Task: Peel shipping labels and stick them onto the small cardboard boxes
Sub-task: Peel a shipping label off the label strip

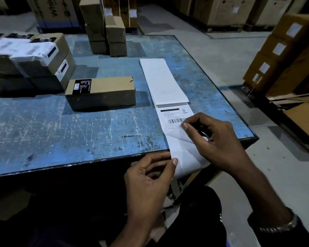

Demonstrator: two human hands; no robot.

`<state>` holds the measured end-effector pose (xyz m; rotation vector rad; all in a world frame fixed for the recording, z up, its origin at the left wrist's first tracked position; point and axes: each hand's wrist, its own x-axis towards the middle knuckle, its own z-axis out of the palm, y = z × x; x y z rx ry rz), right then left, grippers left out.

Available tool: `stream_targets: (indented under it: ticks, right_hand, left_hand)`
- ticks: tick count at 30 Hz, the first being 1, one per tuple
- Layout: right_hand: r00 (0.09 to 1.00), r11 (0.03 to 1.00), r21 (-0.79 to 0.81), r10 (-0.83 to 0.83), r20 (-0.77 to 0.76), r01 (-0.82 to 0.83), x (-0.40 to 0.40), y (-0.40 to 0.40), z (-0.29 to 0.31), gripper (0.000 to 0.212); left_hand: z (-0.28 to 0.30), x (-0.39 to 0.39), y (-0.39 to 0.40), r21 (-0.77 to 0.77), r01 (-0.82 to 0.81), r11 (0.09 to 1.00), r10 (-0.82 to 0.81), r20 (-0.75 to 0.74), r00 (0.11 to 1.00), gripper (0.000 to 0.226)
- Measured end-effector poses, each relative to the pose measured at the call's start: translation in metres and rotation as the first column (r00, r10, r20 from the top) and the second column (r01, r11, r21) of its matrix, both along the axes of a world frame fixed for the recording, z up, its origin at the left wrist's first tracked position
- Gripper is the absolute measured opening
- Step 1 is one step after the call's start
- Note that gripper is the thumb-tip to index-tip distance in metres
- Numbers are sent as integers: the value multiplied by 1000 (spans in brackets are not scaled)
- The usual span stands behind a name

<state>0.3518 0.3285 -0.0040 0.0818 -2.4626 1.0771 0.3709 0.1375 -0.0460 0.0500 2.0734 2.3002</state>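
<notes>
A printed shipping label (175, 117) with a barcode lies at the near right of the blue table (61, 125), on a long strip of white backing paper (163, 81). My right hand (216, 139) pinches the label's lower corner, which is curled up off the backing. My left hand (150, 177) pinches the backing strip where it hangs over the table's front edge. A small cardboard box (101, 92) with a black sticker on top lies on its side to the left of the strip.
Labelled boxes (34, 59) are stacked at the table's left. Two columns of small plain boxes (105, 31) stand at the back. Large cartons (284, 54) are piled on a pallet to the right, across a strip of grey floor.
</notes>
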Motion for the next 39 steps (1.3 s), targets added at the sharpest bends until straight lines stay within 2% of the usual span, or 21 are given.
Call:
stream_targets:
  ticks: [2, 4, 6, 8, 11, 15, 20, 25, 30, 33, 39]
  right_hand:
    - [1000, 1000, -6, 10, 2, -10, 0, -1, 1, 5]
    - [1000, 1000, -23, 20, 13, -20, 1, 0, 2, 6]
    - [999, 999, -28, 28, 17, -27, 1, 1, 2, 6]
    - [999, 999, -30, 32, 28, -31, 1, 2, 2, 6]
    - [999, 998, -58, 35, 42, -32, 1, 4, 4, 6]
    - [998, 998, -60, 11, 61, -7, -1, 6, 4, 6]
    - [994, 996, -64, -57, 92, 63, -15, 13, 9, 9]
    - [987, 994, -75, -67, 143, 78, -31, 19, 10, 13]
    - [986, 990, -104, -75, 152, 91, -37, 22, 12, 13]
    - [978, 987, -109, -99, 183, 120, -46, 28, 14, 15]
    - [974, 984, -123, -106, 202, 133, -58, 44, 15, 16]
  left_hand:
    - [1, 4, -2, -126, -135, 983, 108, -200, 974, 19]
    - [3, 4, -9, -243, -259, 935, 110, -496, 861, 13]
    - [2, -1, -15, -327, -310, 893, -19, -714, 699, 9]
    - [0, -13, -17, -442, -313, 841, -188, -781, 596, 17]
    - [-6, -26, -13, -584, -297, 756, -373, -756, 538, 29]
    - [-16, -30, -16, -668, -296, 683, -483, -716, 504, 37]
    - [-15, -30, -18, -668, -303, 680, -488, -721, 493, 36]
    - [4, -43, -13, -669, -309, 676, -481, -718, 503, 22]
    - [19, -69, -6, -709, -333, 622, -509, -689, 517, 18]
    - [16, -73, -7, -737, -332, 588, -562, -668, 487, 15]
    - [12, -71, -9, -715, -256, 651, -522, -666, 533, 22]
